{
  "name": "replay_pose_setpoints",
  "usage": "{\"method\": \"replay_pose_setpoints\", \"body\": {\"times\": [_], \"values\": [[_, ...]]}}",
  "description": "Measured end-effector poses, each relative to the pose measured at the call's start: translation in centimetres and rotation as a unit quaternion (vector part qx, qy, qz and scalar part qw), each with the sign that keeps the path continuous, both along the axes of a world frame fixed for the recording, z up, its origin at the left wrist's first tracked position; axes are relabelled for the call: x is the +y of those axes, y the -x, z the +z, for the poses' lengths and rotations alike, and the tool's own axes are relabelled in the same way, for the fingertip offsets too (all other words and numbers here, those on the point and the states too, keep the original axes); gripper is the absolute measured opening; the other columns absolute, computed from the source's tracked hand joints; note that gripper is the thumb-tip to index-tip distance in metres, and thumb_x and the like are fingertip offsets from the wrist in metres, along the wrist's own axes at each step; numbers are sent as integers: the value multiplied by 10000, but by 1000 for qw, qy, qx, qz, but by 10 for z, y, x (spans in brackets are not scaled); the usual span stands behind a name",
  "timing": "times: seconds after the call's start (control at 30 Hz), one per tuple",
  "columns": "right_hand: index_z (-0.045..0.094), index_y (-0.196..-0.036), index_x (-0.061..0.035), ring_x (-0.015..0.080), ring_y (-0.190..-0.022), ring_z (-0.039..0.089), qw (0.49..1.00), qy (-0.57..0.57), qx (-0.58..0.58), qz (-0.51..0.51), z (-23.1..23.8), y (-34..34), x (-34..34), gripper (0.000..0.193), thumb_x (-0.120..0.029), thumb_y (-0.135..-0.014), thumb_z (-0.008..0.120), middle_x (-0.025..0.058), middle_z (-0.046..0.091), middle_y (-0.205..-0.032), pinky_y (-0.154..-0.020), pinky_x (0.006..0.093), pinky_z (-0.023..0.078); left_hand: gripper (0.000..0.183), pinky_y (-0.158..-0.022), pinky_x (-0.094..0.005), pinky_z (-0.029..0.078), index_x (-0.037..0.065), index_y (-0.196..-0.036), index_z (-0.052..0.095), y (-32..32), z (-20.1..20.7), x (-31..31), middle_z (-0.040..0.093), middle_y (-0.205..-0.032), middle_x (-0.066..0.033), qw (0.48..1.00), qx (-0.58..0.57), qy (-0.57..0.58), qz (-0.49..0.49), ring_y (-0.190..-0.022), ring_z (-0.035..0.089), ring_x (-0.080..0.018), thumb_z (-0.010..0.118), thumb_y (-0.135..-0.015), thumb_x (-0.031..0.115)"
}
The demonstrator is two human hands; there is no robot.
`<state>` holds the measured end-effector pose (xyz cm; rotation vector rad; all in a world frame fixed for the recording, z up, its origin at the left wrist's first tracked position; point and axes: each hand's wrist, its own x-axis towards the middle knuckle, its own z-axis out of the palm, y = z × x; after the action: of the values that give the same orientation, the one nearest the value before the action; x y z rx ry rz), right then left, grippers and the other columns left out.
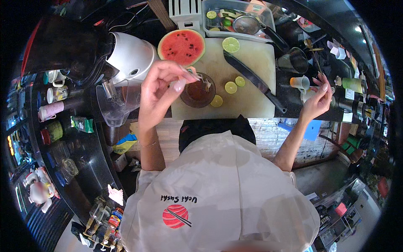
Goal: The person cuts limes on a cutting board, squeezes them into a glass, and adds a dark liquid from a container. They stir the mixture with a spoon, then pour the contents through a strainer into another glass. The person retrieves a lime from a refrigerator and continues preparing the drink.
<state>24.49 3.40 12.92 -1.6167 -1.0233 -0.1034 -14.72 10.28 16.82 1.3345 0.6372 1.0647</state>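
My left hand (161,90) is raised over the left side of the cutting board (252,105). Its thumb and fingertips pinch a small pale item that looks like a tea bag (206,84), hanging at a round dark glass (196,98) of reddish-brown liquid. Fingers hide part of the glass rim. Out to the right, my right hand (320,98) is closed on a long thin gold-coloured spoon (317,61), which points away from me. Just left of that hand stands a small orange-and-white cup (299,82). Cut limes (231,87) and a large knife (252,77) lie on the board.
Half a watermelon (181,47) lies at the board's far left corner. Behind the board stands a clear tub (239,21) with limes and a strainer. A white appliance (132,56) and a clear pitcher (113,103) are on the left; a dark glass (294,61) stands right.
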Motion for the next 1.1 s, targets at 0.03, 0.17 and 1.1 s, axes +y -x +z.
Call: {"method": "replay_pose_setpoints", "body": {"times": [0.03,0.17,1.1], "values": [[619,-1207,44,161,-891,689,1000,-6,18,9,1,3,0,336,-206,-1068,443,158,697,-1135,-690,243,522,160,-895,-326,521,12,-1111,510,3,-2,-1,656,-997,-120,996,59,61,35,-959,675,-196,548,-963,-35],[610,-1188,49,159,-899,686,997,-23,79,16,9,16,-2,356,-236,-1074,430,172,695,-1139,-711,250,524,119,-776,-283,540,8,-1076,526,21,-11,-7,670,-916,-97,986,115,113,36,-824,677,-154,555,-967,-31],[539,-1021,33,254,-706,660,877,-63,322,351,32,111,3,329,-255,-1081,392,231,670,-886,-630,334,525,189,-895,-374,538,-24,-1177,533,30,-16,-14,665,-1055,-147,987,138,87,6,-967,678,-207,505,-1009,58]]}}
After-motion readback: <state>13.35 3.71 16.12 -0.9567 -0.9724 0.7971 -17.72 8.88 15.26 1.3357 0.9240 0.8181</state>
